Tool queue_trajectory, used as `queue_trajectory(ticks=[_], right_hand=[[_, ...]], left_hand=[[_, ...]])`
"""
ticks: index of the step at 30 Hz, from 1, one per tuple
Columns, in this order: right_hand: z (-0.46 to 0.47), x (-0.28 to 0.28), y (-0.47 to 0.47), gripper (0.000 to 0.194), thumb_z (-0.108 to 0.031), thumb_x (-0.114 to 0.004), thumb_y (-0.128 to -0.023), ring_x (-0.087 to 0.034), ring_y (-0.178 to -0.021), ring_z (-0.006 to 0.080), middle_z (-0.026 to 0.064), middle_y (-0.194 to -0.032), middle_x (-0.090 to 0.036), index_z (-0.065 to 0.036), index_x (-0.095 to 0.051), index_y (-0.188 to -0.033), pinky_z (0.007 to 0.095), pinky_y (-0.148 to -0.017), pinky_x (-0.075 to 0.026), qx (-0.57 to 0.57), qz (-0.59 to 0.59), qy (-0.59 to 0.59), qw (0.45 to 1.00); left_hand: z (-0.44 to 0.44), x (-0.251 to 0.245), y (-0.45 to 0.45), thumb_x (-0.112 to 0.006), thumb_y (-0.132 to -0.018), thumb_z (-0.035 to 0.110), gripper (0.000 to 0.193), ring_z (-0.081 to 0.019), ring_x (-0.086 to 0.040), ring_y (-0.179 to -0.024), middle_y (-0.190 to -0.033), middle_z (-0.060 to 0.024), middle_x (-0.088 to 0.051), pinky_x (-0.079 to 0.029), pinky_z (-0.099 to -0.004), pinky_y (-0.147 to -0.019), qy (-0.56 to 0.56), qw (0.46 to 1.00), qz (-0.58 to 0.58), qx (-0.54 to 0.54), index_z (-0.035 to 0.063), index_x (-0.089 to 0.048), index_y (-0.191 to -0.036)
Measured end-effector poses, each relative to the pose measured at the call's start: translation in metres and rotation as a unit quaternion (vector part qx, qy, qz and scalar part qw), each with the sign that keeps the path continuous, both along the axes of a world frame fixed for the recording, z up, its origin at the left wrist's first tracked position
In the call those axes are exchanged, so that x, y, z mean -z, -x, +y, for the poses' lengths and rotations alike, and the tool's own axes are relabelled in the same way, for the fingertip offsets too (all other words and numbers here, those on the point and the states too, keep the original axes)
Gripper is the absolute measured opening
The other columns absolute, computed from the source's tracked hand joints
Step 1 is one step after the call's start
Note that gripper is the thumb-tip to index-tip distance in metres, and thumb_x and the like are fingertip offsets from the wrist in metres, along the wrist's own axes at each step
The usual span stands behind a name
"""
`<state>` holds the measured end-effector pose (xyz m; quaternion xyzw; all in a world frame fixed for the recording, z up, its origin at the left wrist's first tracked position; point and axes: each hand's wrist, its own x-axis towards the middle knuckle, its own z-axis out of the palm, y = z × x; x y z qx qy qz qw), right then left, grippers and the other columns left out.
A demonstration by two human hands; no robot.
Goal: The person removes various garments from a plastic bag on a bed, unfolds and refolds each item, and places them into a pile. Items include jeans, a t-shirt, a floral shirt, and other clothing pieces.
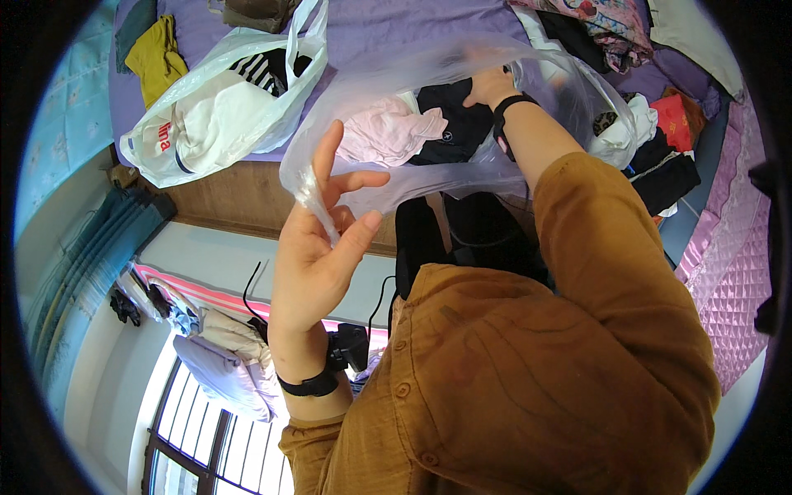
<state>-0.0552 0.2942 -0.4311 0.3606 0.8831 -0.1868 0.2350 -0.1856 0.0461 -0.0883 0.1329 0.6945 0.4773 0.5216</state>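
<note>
A large translucent plastic bag (371,80) lies with its mouth spread before me. My left hand (322,253) is raised at its near left edge, with the bag's handle looped over the hand and the fingers spread. My right hand (492,86) reaches into the bag, fingers over a folded black garment (455,124); part of the hand is behind hazy plastic. Beside the black garment lies a crumpled pale pink garment (390,133), also within the bag. To the left, a white plastic bag (216,164) with red lettering holds white cloth (216,117) and a black-and-white striped item (257,71).
The bed has a purple sheet (383,25) and a wooden side panel (229,198). A mustard garment (158,59) lies at the far left. At right are black clothes (668,179), a red item (674,120) and a patterned pink cloth (606,31).
</note>
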Motion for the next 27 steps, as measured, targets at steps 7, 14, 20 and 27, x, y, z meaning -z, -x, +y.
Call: queue_trajectory(ticks=[7, 14, 20, 27], right_hand=[[0.003, -0.017, 0.011, 0.111, -0.046, -0.089, -0.057, -0.04, -0.133, 0.0316, 0.0117, -0.151, -0.032, -0.018, -0.03, -0.147, 0.0497, -0.101, -0.037, 0.1, -0.135, 0.05, 0.984], [0.0, -0.025, -0.003, 0.101, -0.042, -0.089, -0.06, -0.037, -0.136, 0.0347, 0.0144, -0.149, -0.036, -0.017, -0.038, -0.143, 0.0543, -0.104, -0.035, 0.067, -0.079, 0.006, 0.995], [0.006, -0.005, -0.007, 0.107, -0.039, -0.09, -0.06, -0.036, -0.137, 0.0354, 0.0147, -0.146, -0.041, -0.018, -0.03, -0.147, 0.0526, -0.106, -0.036, 0.116, -0.143, 0.044, 0.982], [0.002, -0.008, -0.031, 0.108, -0.037, -0.089, -0.061, -0.035, -0.138, 0.0334, 0.013, -0.149, -0.037, -0.015, -0.029, -0.148, 0.0517, -0.109, -0.035, 0.127, -0.038, 0.076, 0.988]], left_hand=[[0.0, 0.006, 0.002, -0.062, -0.086, 0.006, 0.079, -0.0018, -0.044, -0.059, -0.114, -0.0132, -0.063, -0.038, -0.015, -0.053, -0.011, 1.0, 0.007, 0.019, 0.01, -0.02, -0.153], [0.003, -0.002, 0.009, -0.063, -0.086, 0.008, 0.078, -0.0024, -0.045, -0.06, -0.114, -0.0122, -0.063, -0.039, -0.0155, -0.053, 0.003, 1.0, 0.015, 0.014, 0.0097, -0.022, -0.153], [0.01, 0.005, 0.01, -0.059, -0.086, -0.003, 0.076, 0.0005, -0.035, -0.059, -0.114, -0.007, -0.061, -0.034, -0.0146, -0.057, 0.011, 1.0, 0.004, 0.022, 0.0113, -0.025, -0.153], [0.013, 0.004, 0.011, -0.061, -0.086, 0.001, 0.077, -0.0008, -0.038, -0.059, -0.114, -0.0094, -0.062, -0.036, -0.0152, -0.056, 0.004, 0.999, 0.01, 0.039, 0.0108, -0.024, -0.153]])
